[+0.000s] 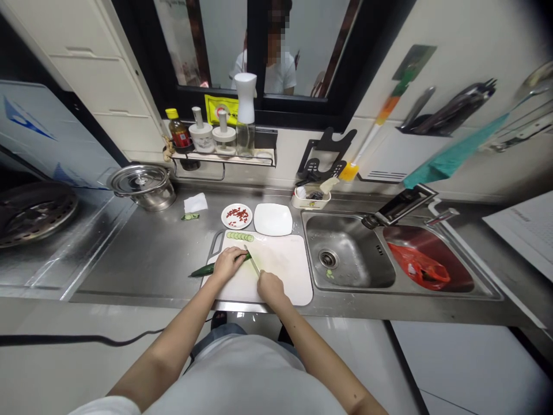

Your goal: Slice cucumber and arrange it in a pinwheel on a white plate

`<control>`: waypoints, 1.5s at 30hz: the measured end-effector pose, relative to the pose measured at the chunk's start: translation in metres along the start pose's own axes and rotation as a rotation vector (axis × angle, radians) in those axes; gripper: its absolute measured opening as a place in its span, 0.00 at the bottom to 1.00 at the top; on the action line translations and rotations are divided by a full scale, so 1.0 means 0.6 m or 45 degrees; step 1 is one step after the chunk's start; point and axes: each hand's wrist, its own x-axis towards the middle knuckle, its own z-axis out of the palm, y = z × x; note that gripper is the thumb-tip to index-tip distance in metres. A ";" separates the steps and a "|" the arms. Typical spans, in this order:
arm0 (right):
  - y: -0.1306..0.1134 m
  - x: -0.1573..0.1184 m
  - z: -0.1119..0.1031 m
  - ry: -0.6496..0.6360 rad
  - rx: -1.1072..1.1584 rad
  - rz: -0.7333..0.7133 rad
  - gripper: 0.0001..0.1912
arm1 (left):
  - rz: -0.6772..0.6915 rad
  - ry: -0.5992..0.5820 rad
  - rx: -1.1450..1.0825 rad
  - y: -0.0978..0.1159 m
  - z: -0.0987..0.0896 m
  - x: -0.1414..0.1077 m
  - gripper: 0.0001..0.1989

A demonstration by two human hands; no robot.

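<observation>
A dark green cucumber (203, 270) lies across the left side of the white cutting board (289, 276), its tip past the board's edge. My left hand (228, 263) is closed over it near the cut end. In my right hand (271, 287) is a knife (253, 261), gripped by the handle, with its blade at the cucumber's right end. Along the board's top edge lies a row of thin cucumber slices (240, 236). Behind the board stand a small plate with red pieces (237, 216) and a white square plate (273, 219).
To the right is a steel sink (349, 271) with a red plastic bag (419, 268) in its second basin. A lidded steel pot (149, 187) stands at the back left, near a white paper (196, 202) and green scraps (190, 217). Seasoning jars (201, 134) fill a wall rack.
</observation>
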 end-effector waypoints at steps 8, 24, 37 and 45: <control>-0.018 0.041 -0.005 0.072 0.027 -0.042 0.17 | 0.006 0.008 0.006 -0.002 0.000 0.001 0.11; 0.021 -0.034 0.003 -0.020 0.009 0.008 0.18 | -0.051 -0.015 0.011 0.005 0.000 0.001 0.11; 0.048 -0.059 0.000 -0.039 0.050 0.032 0.16 | -0.133 -0.043 0.021 0.008 -0.001 0.004 0.12; 0.073 -0.065 0.004 0.028 -0.010 0.020 0.16 | -0.161 -0.009 0.012 0.000 0.005 0.004 0.14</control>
